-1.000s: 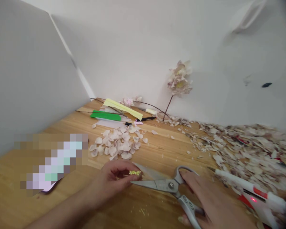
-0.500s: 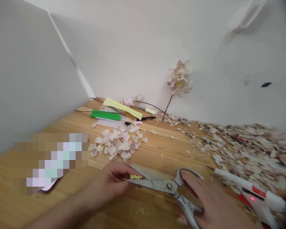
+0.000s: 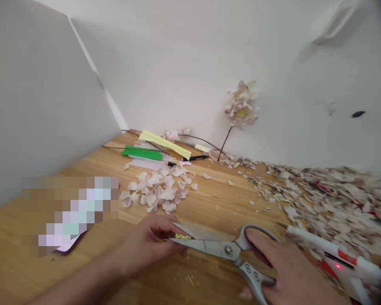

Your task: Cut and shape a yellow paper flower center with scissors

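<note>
My left hand (image 3: 150,241) pinches a small bunch of yellow-tipped flower stamens (image 3: 182,236), most of it hidden by the fingers. In my right hand (image 3: 287,271) is a pair of metal scissors (image 3: 216,248), with my fingers through the handles. The blades are parted and point left, on either side of the stamens. Tiny yellow clippings (image 3: 187,278) lie on the table below the blades. Beyond my left hand is a heap of pale petals (image 3: 160,190).
A hot glue gun (image 3: 339,254) with a red light lies at right, beside a wide pile of dried petals (image 3: 346,203). A phone-like object (image 3: 71,243), partly blurred out, is at left. Yellow crepe paper (image 3: 165,145), a green strip (image 3: 142,153) and a stemmed flower (image 3: 241,106) are near the wall.
The scissor blades have come slightly closer together around the stamens. Both hands stay almost in place, and the whole view has shifted a little.
</note>
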A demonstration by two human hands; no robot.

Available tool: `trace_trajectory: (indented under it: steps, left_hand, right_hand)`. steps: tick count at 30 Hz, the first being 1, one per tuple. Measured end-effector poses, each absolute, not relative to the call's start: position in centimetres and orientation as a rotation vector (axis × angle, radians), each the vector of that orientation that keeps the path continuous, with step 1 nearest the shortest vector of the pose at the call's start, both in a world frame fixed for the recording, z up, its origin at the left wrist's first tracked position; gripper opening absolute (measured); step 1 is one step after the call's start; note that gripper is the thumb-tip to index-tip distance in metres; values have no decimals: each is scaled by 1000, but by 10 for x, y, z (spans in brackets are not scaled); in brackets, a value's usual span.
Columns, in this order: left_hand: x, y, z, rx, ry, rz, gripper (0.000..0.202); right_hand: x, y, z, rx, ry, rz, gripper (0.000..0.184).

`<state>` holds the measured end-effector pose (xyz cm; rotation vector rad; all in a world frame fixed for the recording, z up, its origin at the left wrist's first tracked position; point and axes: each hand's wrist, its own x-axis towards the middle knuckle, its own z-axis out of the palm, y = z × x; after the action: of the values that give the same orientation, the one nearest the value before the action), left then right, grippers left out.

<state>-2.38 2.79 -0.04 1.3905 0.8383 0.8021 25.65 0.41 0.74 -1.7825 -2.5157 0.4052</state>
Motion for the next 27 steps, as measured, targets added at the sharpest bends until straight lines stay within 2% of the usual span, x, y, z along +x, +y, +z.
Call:
trace_trajectory:
  steps: [8, 17, 27]
  left_hand:
    - [-25, 27, 1, 1448, 857, 792, 11]
    - [-25, 28, 3, 1466, 882, 773, 8]
    - [-25, 25, -1, 1491, 918, 788, 12]
  right_hand:
    - [258, 5, 7, -1782, -2535, 393, 30]
    - [262, 8, 5, -1738, -2561, 356, 41]
    - [259, 7, 12, -1729, -2593, 305, 34]
